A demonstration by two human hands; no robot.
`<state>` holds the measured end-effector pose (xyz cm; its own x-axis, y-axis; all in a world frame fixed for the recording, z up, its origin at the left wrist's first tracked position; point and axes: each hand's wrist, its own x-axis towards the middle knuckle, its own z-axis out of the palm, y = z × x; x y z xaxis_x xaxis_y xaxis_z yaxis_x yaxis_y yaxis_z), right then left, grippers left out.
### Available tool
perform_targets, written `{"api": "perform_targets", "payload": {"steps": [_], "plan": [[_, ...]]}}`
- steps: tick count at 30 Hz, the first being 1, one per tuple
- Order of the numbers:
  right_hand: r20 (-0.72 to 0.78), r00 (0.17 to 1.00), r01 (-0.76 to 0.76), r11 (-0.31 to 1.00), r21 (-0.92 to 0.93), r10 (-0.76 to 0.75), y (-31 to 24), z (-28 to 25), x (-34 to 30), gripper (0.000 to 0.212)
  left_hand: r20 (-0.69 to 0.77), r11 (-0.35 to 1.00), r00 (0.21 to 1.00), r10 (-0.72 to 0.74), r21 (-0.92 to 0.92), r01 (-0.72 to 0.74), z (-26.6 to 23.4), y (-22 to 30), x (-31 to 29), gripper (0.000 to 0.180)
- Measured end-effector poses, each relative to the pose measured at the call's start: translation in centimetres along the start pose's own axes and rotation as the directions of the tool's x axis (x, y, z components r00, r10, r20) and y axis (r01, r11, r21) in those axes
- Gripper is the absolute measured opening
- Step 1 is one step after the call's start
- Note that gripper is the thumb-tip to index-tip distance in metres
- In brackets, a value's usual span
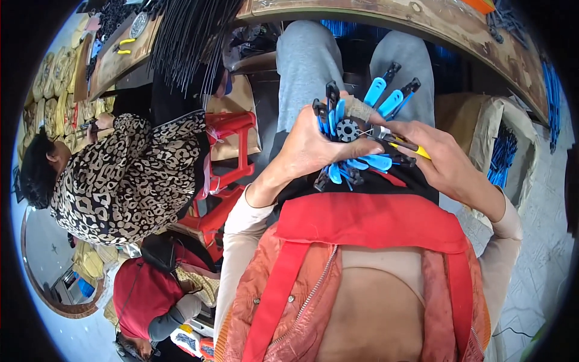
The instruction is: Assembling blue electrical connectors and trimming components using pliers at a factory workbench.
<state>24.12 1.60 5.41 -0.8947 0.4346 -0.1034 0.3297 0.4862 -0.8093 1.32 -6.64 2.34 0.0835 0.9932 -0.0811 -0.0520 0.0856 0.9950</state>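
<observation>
Over my lap, my left hand (309, 142) is closed round a dark slotted hub (348, 130), its thumb pressed along the near side. Several blue clips (375, 92) with black arms fan out around this hub, on the far side and below my thumb. Pliers with yellow and black handles (416, 148) are gripped in my right hand (449, 160). Their metal jaws meet the right side of the hub; what lies between the jaws is too small to make out. A worn wrap (360, 110) shows on a finger just behind the hub.
A wooden bench (374, 9) runs along the far side, with long black rods (193, 36) hanging at its left. To the right stands a lined sack (531, 133) holding blue and black pieces. Red stools (232, 130) and two people (129, 175) are at the left.
</observation>
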Motion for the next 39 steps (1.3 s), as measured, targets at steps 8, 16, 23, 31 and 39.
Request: {"api": "perform_targets", "payload": {"steps": [8, 16, 23, 31, 39], "plan": [[-0.030, 0.996, 0.075, 0.975, -0.208, -0.083, -0.6, -0.5, 0.0, 0.035, 0.077, 1.000, 0.997, 0.016, -0.018, -0.015, -0.5, -0.1, 0.0, 0.031], [-0.044, 0.997, 0.045, 0.959, -0.279, -0.059, -0.5, -0.1, -0.1, 0.037, 0.102, 0.998, 0.994, 0.039, -0.042, -0.035, -0.5, -0.9, 0.5, 0.030], [0.300, 0.923, -0.268, 0.962, 0.049, 0.242, -1.4, -2.3, 0.5, 0.069, 0.222, 0.999, 0.975, -0.014, -0.030, 0.021, -1.0, -1.8, 0.7, 0.038], [-0.074, 0.997, -0.043, 0.946, -0.321, 0.020, -1.3, -2.0, -1.1, 0.052, 0.080, 0.996, 0.994, -0.081, -0.033, 0.084, -0.5, 0.2, 1.4, 0.034], [0.606, 0.627, -0.761, 0.554, 0.339, 0.490, -2.5, -3.6, 0.2, 0.045, 0.203, 0.998, 0.979, -0.004, -0.059, 0.017, -1.4, -1.1, 0.9, 0.034]]}}
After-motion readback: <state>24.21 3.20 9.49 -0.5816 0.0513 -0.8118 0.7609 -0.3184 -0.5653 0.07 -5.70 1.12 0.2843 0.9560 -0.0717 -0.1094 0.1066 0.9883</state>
